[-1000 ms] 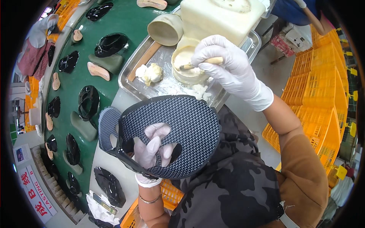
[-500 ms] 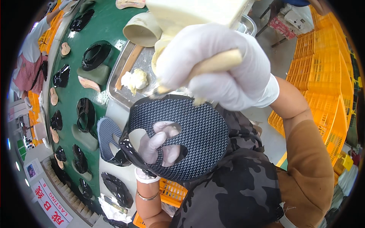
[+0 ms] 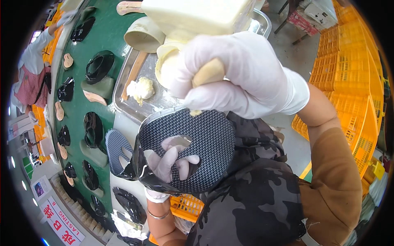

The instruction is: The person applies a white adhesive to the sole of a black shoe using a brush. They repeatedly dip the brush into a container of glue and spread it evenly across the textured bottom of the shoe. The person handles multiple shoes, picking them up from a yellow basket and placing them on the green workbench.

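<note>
My right hand (image 3: 246, 80), in a white glove, is closed round the pale wooden handle of a brush (image 3: 210, 73). The brush end is hidden behind the glove, above the rim of a shoe upper (image 3: 215, 143). That upper is glossy black outside, with a black-and-grey woven lining facing me. My left hand (image 3: 168, 164), also gloved, grips it from beneath, and several fingers show through its cut-outs. A cream-coated cup (image 3: 163, 61) stands just beyond my right hand. Close to the upper's left side lies another upper with a grey woven lining (image 3: 117, 151).
A metal tray (image 3: 119, 96) carries a whitish lump (image 3: 140, 89) and a wooden stick (image 3: 135, 74). Beside it are a beige pot (image 3: 144, 35) and a cream block-like container (image 3: 201, 16). Black uppers and lasts line the green conveyor (image 3: 117, 24). Orange crates (image 3: 349, 78) are stacked at right; another person (image 3: 35, 78) stands far left.
My right hand has shifted, turning the brush so its handle end points toward me and its bristles are now hidden. The upper has tilted slightly and moved a little left in my left hand.
</note>
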`<move>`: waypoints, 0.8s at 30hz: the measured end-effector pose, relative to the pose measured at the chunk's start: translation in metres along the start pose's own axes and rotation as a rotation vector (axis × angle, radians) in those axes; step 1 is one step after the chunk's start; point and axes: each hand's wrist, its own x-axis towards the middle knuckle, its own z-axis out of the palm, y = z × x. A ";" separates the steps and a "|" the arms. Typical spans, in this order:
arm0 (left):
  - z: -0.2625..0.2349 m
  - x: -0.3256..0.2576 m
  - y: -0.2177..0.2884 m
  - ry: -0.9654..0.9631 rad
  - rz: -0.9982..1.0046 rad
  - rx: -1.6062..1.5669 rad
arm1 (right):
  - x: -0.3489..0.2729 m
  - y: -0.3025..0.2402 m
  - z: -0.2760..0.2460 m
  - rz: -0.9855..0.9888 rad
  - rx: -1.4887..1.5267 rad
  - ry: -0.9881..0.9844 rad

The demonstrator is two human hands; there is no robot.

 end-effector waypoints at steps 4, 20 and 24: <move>0.002 -0.003 0.010 0.117 -0.270 -0.693 | 0.009 0.000 0.019 -0.046 0.194 0.201; 0.016 -0.026 0.022 0.442 -0.305 -0.976 | -0.011 0.008 0.031 0.178 0.220 0.432; 0.028 -0.034 0.011 0.554 -0.266 -1.089 | -0.032 -0.004 0.025 0.345 0.184 0.328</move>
